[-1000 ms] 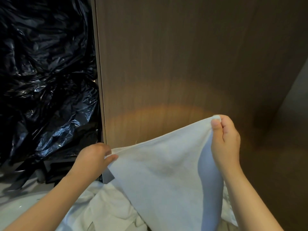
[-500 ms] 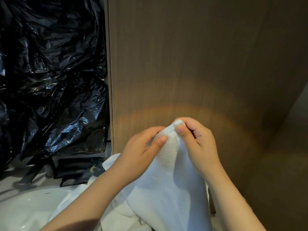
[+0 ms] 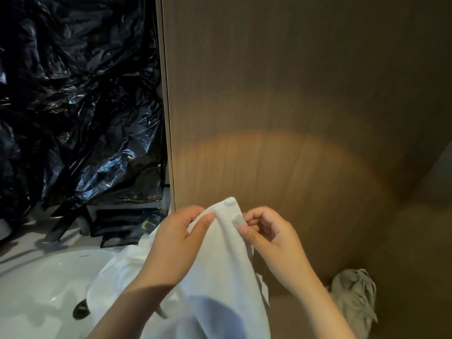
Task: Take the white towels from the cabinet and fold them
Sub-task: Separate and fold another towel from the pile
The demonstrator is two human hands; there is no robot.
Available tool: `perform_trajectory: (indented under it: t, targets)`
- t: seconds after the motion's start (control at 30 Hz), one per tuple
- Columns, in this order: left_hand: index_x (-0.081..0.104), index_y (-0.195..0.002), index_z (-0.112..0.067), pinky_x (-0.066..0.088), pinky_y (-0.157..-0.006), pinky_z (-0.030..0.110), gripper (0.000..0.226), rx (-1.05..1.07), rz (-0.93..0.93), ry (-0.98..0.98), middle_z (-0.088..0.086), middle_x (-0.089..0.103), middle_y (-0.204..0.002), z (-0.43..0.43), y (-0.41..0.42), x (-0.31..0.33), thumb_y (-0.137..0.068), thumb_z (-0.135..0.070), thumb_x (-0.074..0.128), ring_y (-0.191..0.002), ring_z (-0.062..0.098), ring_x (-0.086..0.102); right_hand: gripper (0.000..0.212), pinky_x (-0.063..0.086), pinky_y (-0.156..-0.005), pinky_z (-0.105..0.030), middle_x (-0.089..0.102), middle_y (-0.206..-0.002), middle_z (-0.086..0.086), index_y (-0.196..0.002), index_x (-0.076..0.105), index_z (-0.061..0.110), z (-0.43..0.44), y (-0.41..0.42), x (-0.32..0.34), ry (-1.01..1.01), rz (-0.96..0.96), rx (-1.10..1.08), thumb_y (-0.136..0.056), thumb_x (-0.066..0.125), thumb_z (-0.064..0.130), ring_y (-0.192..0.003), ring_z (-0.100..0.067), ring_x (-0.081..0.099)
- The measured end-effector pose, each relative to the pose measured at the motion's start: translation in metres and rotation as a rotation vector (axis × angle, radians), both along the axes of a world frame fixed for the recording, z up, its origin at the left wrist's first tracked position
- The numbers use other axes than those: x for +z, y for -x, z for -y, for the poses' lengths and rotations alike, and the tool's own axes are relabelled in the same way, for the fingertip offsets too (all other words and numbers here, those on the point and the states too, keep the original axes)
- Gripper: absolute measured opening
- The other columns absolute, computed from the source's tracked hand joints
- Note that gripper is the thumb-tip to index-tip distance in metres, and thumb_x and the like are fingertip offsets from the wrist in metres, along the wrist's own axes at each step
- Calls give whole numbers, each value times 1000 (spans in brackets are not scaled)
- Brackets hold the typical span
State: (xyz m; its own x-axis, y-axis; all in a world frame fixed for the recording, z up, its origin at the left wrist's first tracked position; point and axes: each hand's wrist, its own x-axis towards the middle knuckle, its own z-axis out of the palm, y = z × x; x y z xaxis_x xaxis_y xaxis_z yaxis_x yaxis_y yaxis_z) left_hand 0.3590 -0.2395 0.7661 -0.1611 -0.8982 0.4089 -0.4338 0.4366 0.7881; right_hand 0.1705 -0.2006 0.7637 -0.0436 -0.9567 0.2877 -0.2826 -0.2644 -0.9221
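Observation:
A white towel (image 3: 227, 272) hangs doubled over in front of me, its two top corners brought together. My left hand (image 3: 181, 238) grips the left side of the top edge between thumb and fingers. My right hand (image 3: 267, 237) pinches the right side by a small label sewn at the towel's edge. The towel's lower part runs out of the bottom of the frame. More white cloth (image 3: 117, 272) lies bunched below my left arm.
A brown wooden cabinet panel (image 3: 293, 106) fills the view straight ahead. Crumpled black plastic sheeting (image 3: 73, 106) hangs at the left. A white basin (image 3: 39, 289) with a dark drain hole sits at the lower left. A grey crumpled cloth (image 3: 354, 297) lies at the lower right.
My hands were spread apart holding the towel stretched wide; they came together, folding it in half. Both hands have since sunk slightly, and my right hand now pinches by the label.

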Motion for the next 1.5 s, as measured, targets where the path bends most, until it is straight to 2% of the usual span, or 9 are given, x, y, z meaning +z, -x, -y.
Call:
perform_trajectory:
  t: [0.17,0.27,0.47,0.57,0.7,0.8,0.93,1.23,1.5]
  targets:
    - [68,-83,-30,41,-67,10,19,-47,39,-72,-17,67,-83,-14,-21,-4,-96,-36,55,-83,3,60,11,39,-63,-12,59,-65,15,-79,64,13,-1,-22,-18,1,61,11,-87,71,8,-63,1,52]
    - [69,-91,-30,43,-71,12,27,-96,32,-108,-14,68,-88,-17,-28,6,-92,-52,51,-86,2,62,10,40,-66,-12,62,-68,14,-79,66,12,-1,-30,-18,32,77,31,-86,72,10,-66,0,54]
    - [70,-82,-23,44,-72,17,26,-114,50,-68,-8,65,-85,0,-28,11,-86,-43,53,-84,10,61,13,48,-74,-21,67,-79,6,-80,67,22,1,-39,-16,35,21,30,-87,71,12,-78,-9,62]
    - [67,-79,-24,39,-71,10,23,-73,39,-23,-11,60,-84,1,-27,5,-87,-39,52,-85,8,59,10,48,-81,-20,68,-87,9,-83,69,25,3,-37,-20,16,-48,26,-88,71,16,-88,-10,64]
    - [66,-81,-25,38,-73,8,19,-25,12,33,-12,58,-88,1,-29,4,-89,-35,51,-88,6,58,13,42,-72,-13,64,-85,11,-78,67,23,5,-33,-31,-20,-184,71,-88,69,31,-84,-5,61]
    - [64,-83,-27,37,-72,6,17,19,40,70,-15,58,-87,4,-32,3,-89,-35,51,-87,2,57,29,42,-70,-18,63,-81,8,-74,63,20,5,-28,-38,-39,-219,83,-84,62,47,-79,-6,59]
    - [58,-79,-30,36,-70,5,13,75,75,78,-18,57,-90,9,-36,-3,-89,-35,50,-85,-2,55,30,47,-74,-32,63,-81,5,-77,66,22,4,-21,-46,-11,-272,63,-84,60,51,-78,-14,59]
    - [58,-81,-29,35,-71,3,20,152,83,126,-12,59,-85,18,-49,-3,-97,-18,56,-87,-6,54,24,45,-72,-27,56,-78,13,-73,62,26,1,-7,-76,-81,-418,60,-91,61,42,-78,-11,56]
    - [62,-89,-16,33,-70,1,15,261,78,81,-9,61,-89,36,-62,-19,-98,-22,52,-91,-4,52,27,48,-70,-28,59,-84,12,-72,61,27,2,17,-85,-105,-498,-90,-91,60,45,-82,-8,58]
